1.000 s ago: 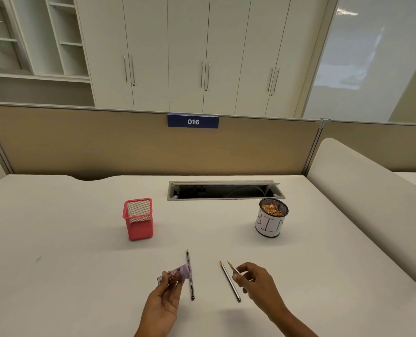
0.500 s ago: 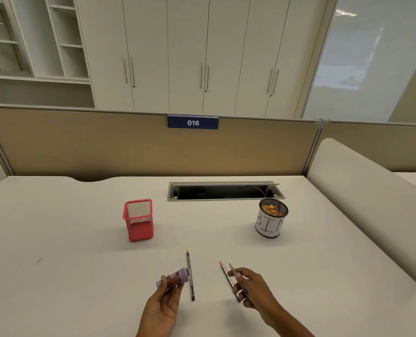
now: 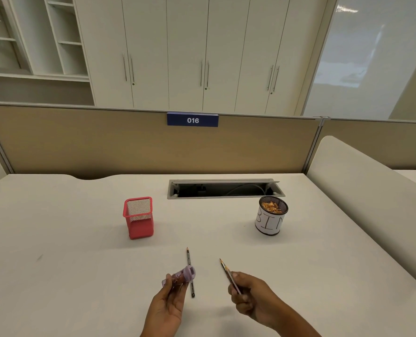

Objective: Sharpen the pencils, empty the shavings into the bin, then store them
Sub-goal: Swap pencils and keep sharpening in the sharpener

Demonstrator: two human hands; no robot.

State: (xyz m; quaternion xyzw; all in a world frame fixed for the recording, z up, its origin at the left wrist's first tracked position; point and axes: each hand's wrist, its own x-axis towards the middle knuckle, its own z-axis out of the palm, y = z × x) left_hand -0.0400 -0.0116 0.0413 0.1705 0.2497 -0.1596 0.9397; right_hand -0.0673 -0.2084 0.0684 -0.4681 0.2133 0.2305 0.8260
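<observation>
Near the front edge of the desk, at 6 o'clock, looks like the sharpening step, just about to start on one pencil. Grips the purple sharpener in the left hand, with fingers and thumb curled round its clear body and the hole end pointing up toward 1 o'clock. Shows some shavings inside the clear part. Pinches a pencil in the right hand, with fingers curled tight on the lower half and the tip pointing to 11 o'clock. Could be two pencils pressed side by side in that pinch; cannot tell for sure. Leaves another pencil flat on the desk, just beside the sharpener and partly behind it, tip toward 12 o'clock.

Next, most likely: bring both hands together, line the tip up with the little hole, push in and twist. Needs a steady aim for such a small hole and such a thin tip. Needs a soft push too, to keep from snapping the tip.

After that, tip the shavings into the bin, up at 1 o'clock from the hands and well apart from them. Last of all, drop the pencils into the red mesh holder, up at 11 o'clock, well apart too and standing upright
</observation>
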